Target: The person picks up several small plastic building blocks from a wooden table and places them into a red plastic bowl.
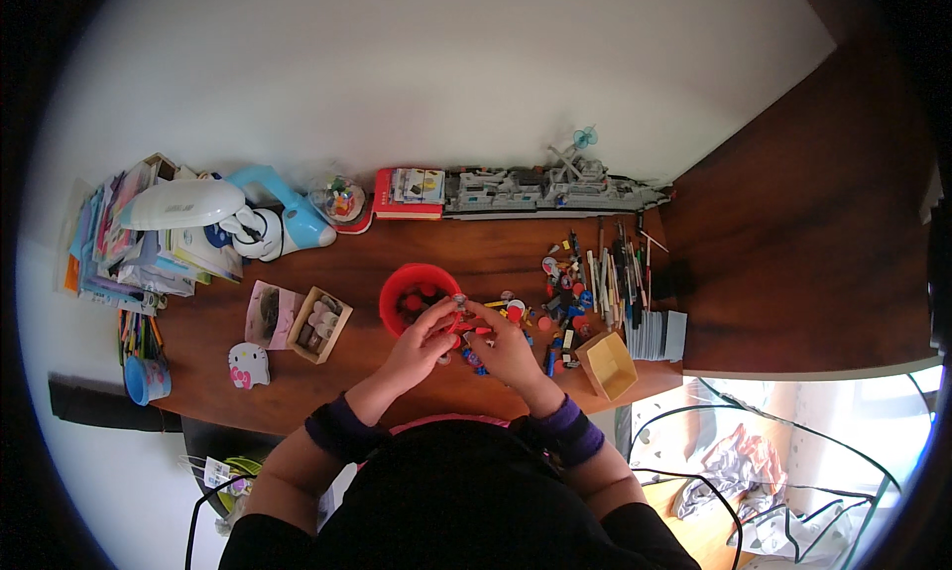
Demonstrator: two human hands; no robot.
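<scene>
A small grey piece is pinched at the fingertips of my left hand, over the right rim of a round red tub. Red pieces and darker ones lie inside the tub. My right hand is close by on the right, its index finger reaching to the same piece; whether it grips anything is unclear. Under and beside my right hand are small red and blue pieces. A pile of mixed toy building bricks spreads over the wooden desk to the right.
An open cardboard box, a row of grey cards and several pens are on the right. Behind stand a grey model warship and a red book. Leftward are two small boxes, a desk lamp and a pencil cup.
</scene>
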